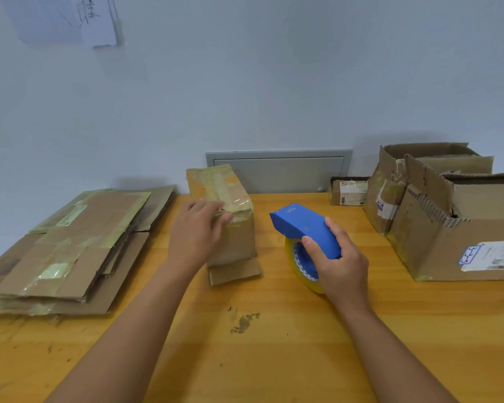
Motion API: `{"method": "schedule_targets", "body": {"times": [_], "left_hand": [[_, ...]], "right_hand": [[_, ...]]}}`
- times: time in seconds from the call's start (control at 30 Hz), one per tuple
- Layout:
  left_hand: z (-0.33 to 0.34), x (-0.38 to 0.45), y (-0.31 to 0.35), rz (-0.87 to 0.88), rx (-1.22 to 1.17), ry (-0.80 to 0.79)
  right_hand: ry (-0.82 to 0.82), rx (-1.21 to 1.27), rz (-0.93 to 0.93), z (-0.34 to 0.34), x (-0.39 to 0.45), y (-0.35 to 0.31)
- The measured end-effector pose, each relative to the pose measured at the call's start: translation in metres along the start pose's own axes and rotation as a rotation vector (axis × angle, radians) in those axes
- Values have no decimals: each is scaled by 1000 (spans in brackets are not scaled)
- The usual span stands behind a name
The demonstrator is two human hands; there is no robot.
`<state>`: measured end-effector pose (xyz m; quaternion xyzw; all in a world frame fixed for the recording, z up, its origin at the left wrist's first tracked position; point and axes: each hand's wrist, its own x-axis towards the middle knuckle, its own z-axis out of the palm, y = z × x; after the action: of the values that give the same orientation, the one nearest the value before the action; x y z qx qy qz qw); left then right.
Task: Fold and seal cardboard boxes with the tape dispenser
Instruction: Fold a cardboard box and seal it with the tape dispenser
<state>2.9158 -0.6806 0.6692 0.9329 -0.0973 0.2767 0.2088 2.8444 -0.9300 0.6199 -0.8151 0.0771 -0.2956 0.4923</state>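
A small brown cardboard box (233, 228) stands on the wooden table (245, 344) near the middle. Clear tape runs along its top, and one flap lies flat on the table at its near end. My left hand (195, 231) rests on the box's near left top edge, fingers lying over the taped corner. To the right, my right hand (336, 257) grips a blue tape dispenser (303, 225) with a yellowish tape roll (300, 266) under it. The dispenser is apart from the box, its nose pointing left and away.
A stack of flattened cardboard boxes (70, 242) lies at the left. Open cardboard boxes (448, 225) stand at the right edge, with a small labelled parcel (348, 193) behind them. A grey wall panel (280, 170) sits behind the table.
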Motion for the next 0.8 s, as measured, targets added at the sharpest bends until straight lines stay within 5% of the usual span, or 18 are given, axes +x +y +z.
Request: {"method": "schedule_targets", "body": {"times": [0.6, 0.8], "left_hand": [[16, -1, 33, -79, 1, 138], [13, -7, 20, 72, 41, 119]], "right_hand": [[22, -11, -19, 0, -2, -3], [22, -12, -17, -1, -2, -3]]}}
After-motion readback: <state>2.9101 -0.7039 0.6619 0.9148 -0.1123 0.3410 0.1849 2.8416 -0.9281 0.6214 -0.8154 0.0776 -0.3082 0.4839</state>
